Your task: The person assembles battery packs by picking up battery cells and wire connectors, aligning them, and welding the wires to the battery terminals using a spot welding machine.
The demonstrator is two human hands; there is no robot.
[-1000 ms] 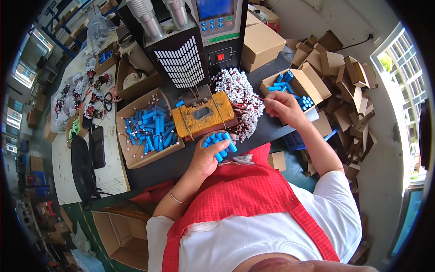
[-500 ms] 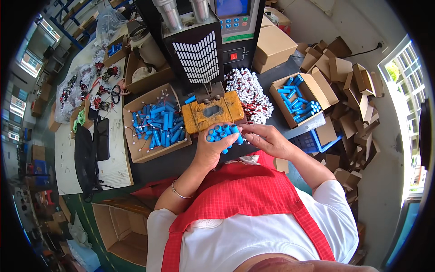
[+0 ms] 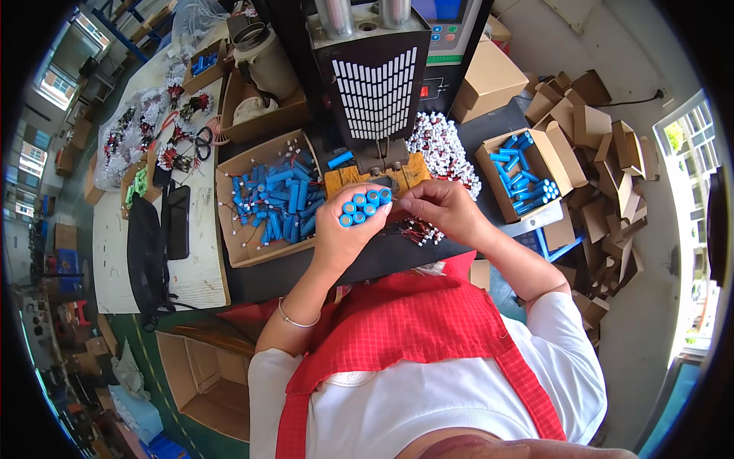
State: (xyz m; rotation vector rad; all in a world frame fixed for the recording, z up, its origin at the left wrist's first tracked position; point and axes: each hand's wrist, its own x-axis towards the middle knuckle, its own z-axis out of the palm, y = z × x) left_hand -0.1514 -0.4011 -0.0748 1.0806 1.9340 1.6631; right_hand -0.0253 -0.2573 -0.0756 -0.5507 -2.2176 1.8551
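My left hand [image 3: 340, 239] is closed around a bundle of blue cylindrical battery cells [image 3: 365, 206], their round ends turned up toward me. Just to the right of the bundle, my right hand [image 3: 453, 213] has its thumb and fingertips pinched together; what they hold, if anything, is too small to make out. Both hands are at the near side of a yellow block [image 3: 417, 169], partly covering it. Beneath the right hand, red wires with white connectors [image 3: 417, 230] lie on the black table. One loose blue cell [image 3: 340, 160] lies left of the yellow block.
A black machine head [image 3: 378, 92] stands over the block. At left, a cardboard box [image 3: 267, 255] holds blue cells with wires; another box [image 3: 562, 159] of blue cells stands at right. White connectors [image 3: 443, 145] are heaped between. Empty cartons [image 3: 596, 180] pile up beyond.
The view has shifted. My left hand has moved left and farther from my body with the cells, now in tidier rows. My right fingertips have drawn into a pinch beside them.
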